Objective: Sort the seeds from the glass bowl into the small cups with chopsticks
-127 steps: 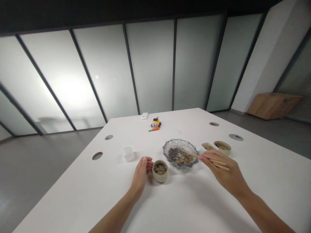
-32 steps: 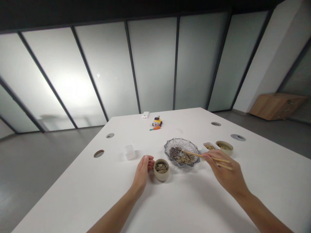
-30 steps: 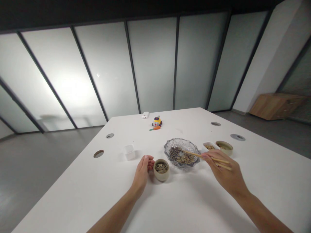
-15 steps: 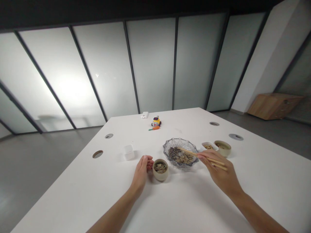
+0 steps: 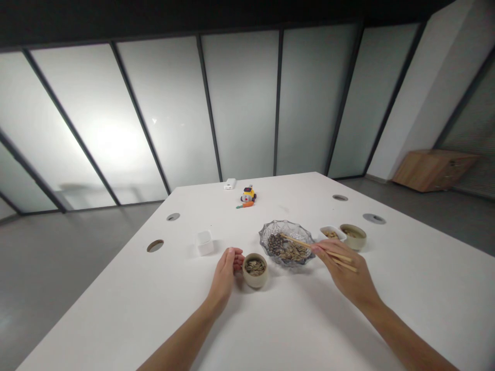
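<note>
Left hand (image 5: 227,269) half-curled, perhaps touching cup (image 5: 255,281); right hand (image 5: 348,271) pinching 2 chopsticks (image 5: 297,241).

Left of the right hand (image 5: 344,270), a glass bowl (image 5: 286,226) blocks the way, then a cup (image 5: 255,282) and the left hand (image 5: 227,267). Just beyond the grip stand a white dish (image 5: 340,234) and beige bowl (image 5: 358,242); on its near side, bare tabletop (image 5: 301,322) leaves room.
</note>
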The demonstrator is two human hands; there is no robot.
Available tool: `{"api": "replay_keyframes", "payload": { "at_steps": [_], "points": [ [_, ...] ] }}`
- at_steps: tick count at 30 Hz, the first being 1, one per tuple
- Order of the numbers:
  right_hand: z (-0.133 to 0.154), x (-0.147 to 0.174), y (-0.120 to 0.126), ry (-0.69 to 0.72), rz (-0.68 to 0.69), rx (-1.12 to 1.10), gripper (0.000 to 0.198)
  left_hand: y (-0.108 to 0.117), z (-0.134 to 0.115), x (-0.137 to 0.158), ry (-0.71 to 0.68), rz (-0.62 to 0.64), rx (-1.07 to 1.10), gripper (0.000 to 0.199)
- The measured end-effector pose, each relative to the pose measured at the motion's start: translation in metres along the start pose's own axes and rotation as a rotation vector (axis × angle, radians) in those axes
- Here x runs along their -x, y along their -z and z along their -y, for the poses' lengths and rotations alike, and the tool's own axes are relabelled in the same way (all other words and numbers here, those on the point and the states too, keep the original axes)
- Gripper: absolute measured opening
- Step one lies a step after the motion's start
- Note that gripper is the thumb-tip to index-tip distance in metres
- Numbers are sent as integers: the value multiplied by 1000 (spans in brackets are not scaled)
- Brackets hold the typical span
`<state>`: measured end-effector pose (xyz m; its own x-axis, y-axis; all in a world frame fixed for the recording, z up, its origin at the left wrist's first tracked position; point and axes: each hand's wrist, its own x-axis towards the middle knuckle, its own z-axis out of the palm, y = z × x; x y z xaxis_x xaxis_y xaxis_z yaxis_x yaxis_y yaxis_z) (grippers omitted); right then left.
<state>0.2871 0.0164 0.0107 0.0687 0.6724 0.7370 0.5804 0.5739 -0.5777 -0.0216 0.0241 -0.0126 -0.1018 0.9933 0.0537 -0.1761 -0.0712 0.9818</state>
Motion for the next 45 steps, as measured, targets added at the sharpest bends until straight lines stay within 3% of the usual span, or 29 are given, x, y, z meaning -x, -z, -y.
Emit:
{"api": "replay_keyframes", "payload": {
  "at_steps": [8, 11, 16, 19, 25, 29, 35, 38, 42, 45],
  "points": [
    [2, -4, 6, -81, -75, 15, 31, 0, -1, 1, 7, -4, -8, 79],
    [0, -6, 7, -196, -121, -22, 38, 0, 0, 1, 10, -4, -9, 79],
    [-1, -10, 4, -526, -198, -496, 38, 0, 1, 0, 9, -4, -6, 79],
    [4, -12, 3, -625, -181, -755, 31, 0, 1, -1, 12, -9, -2, 79],
    [16, -15, 6, -818, -103, -926, 33, 1, 2, -1, 2, -6, -9, 77],
    [19, -13, 8, -872, -73, -958, 36, 0, 1, -1, 4, -7, -3, 77],
    [17, -12, 7, -784, 23, -871, 36, 0, 0, 0, 16, 3, -5, 79],
    [12, -16, 9, -629, -44, -736, 40, 0, 0, 1, 5, 2, -8, 77],
    [7, -19, 20, -358, -187, -307, 41, 1, 0, 1, -4, -4, -18, 77],
    [6, -17, 26, -137, -179, 49, 42, 0, 1, 1, 2, -8, -19, 78]
  ]
}}
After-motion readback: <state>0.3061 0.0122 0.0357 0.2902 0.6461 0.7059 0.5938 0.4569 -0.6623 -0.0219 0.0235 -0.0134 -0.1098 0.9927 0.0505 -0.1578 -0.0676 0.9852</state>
